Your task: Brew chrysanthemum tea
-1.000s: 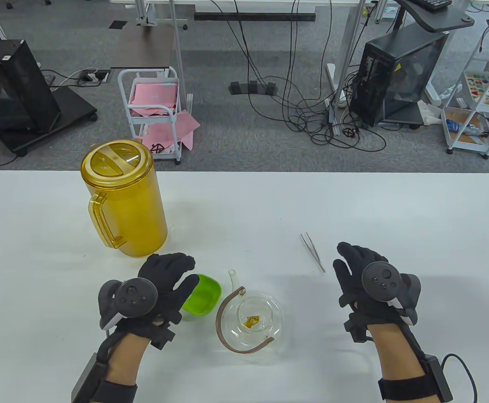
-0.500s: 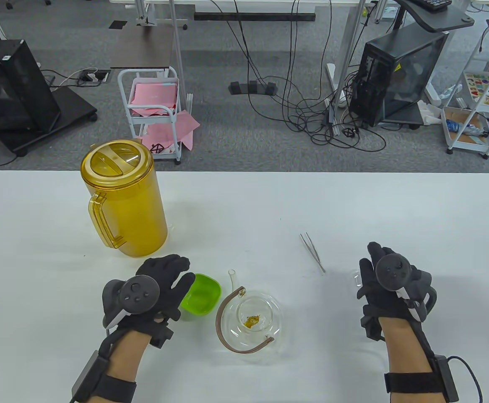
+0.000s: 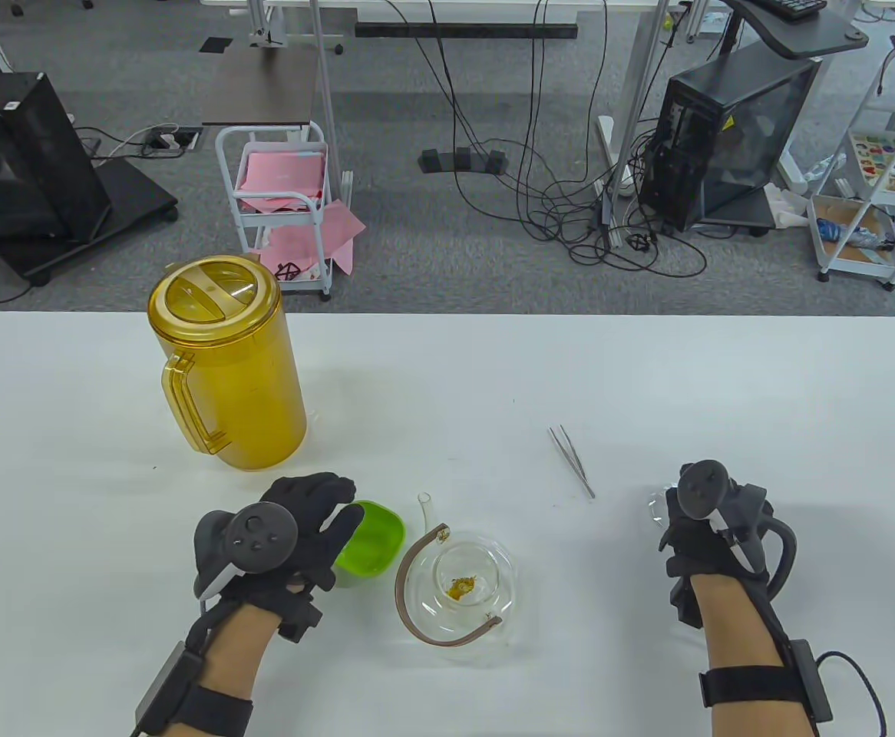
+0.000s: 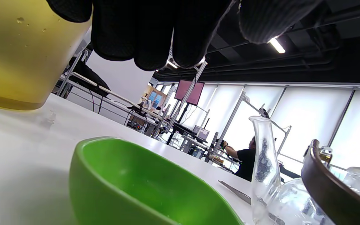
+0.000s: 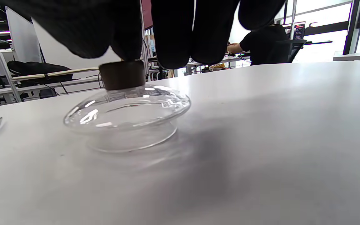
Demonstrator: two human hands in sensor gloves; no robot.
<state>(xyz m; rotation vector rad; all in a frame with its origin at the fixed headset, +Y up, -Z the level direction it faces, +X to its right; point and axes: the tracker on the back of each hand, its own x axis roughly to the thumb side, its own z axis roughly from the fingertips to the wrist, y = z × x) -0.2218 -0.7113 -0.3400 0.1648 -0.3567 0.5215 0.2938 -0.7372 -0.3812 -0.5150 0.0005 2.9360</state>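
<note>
A glass teapot [image 3: 493, 572] with a brown handle stands open at the front, with yellow chrysanthemum [image 3: 463, 587] inside. Its spout [image 4: 262, 165] rises beside the green bowl [image 4: 142, 187]. The bowl [image 3: 374, 537] sits just left of the teapot. My left hand [image 3: 336, 503] hovers with straight fingers [image 4: 155, 34] over the bowl's left edge, holding nothing. The glass lid [image 5: 127, 111] rests on the table at the right. My right hand [image 3: 678, 503] is curled down over the lid [image 3: 655, 507], fingers pinching its brown knob [image 5: 122, 75].
A tall yellow pitcher [image 3: 225, 361] with a lid stands at the back left, close behind my left hand. Metal tweezers [image 3: 572, 461] lie between the teapot and the lid. The white table [image 3: 647, 368] ends at its far edge, with a cluttered floor beyond.
My right hand moved right, away from the tweezers, then tipped down and curled its fingers onto the lid's knob. My left hand shifted only slightly by the bowl.
</note>
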